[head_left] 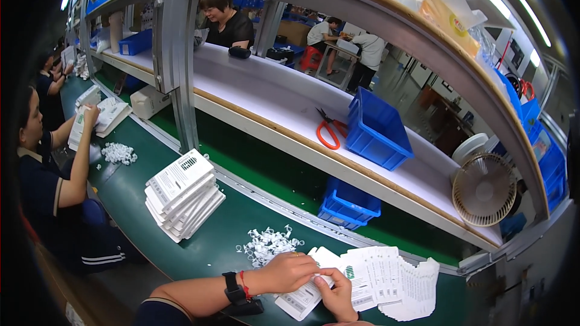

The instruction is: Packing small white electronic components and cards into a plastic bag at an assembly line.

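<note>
My left hand (289, 273), below a black wristband and a red string, has its fingers closed in a pinch over a white printed packet (297, 303). Against its fingertips my right hand (339, 294) also pinches with thumb and finger. Whatever small thing they hold between them is hidden. Just beyond my left hand lies a loose pile of small white looped plastic pieces (270, 245). Right of my hands, flat white packets with green print (368, 274) lie fanned out in overlapping rows. Farther left, a tall, uneven stack of similar packets (181, 190) stands on the green table (130, 196).
A blue bin (377, 133) and red-handled scissors (329, 133) rest on the white shelf ahead; a second blue bin (349, 204) sits below. A round fan (484, 189) stands at right. On the left, a co-worker (66, 157) handles packets beside another white pile (119, 153).
</note>
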`<state>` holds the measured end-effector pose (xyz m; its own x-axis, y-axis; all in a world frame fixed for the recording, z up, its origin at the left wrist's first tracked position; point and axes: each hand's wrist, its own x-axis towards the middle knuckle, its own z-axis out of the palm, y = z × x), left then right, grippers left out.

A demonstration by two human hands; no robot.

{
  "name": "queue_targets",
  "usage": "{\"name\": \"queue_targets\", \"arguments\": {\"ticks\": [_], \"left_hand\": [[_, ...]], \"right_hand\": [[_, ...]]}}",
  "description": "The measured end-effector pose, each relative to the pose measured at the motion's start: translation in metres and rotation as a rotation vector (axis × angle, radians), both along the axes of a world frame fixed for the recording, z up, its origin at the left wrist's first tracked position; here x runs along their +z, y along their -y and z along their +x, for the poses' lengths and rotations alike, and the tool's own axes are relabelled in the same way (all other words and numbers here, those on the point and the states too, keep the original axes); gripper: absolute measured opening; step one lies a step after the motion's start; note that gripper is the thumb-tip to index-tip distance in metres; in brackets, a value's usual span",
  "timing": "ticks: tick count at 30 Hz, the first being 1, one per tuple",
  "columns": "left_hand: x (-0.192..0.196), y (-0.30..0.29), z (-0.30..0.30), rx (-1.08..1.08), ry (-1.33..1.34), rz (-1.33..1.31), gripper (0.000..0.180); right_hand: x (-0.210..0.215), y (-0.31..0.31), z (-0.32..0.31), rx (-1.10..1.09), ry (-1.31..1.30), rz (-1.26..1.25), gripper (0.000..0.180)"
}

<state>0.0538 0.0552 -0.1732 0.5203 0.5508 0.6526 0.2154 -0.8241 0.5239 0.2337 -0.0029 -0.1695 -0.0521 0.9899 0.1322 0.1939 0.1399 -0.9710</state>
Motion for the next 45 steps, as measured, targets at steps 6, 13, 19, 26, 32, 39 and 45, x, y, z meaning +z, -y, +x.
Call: {"name": "queue_targets", "arguments": {"ticks": [6,13,19,26,32,39,45], "left_hand": [[0.0012,0.0011,-0.0001,-0.002,-0.018,-0.04,0.01],[0.0029,0.0021,0.0002,-0.001,0.003,-0.044,0.01],[0.0035,0.0011,0.0016,0.008,0.01,-0.031,0.012],[0.0048,0.0009,0.0,0.013,0.003,-0.039,0.013],[0.0024,0.0012,0.0019,0.006,0.059,-0.029,0.009],[0.0019,0.001,0.0027,0.001,0.062,-0.033,0.009],[0.0037,0.0016,0.0024,0.004,0.058,-0.037,0.009]], "right_hand": [[-0.0077,-0.0033,0.0051,-0.016,0.142,0.07,0.016],[-0.0063,-0.0013,0.0062,-0.014,0.148,0.022,0.017],[-0.0059,-0.0012,0.007,-0.012,0.136,0.013,0.018],[-0.0051,-0.0009,0.0061,-0.025,0.143,-0.019,0.019],[-0.0046,-0.0005,0.0051,-0.021,0.147,-0.017,0.019],[-0.0038,-0.0002,0.0049,-0.018,0.151,-0.025,0.019],[-0.0042,-0.0001,0.0051,-0.019,0.147,-0.026,0.019]]}}
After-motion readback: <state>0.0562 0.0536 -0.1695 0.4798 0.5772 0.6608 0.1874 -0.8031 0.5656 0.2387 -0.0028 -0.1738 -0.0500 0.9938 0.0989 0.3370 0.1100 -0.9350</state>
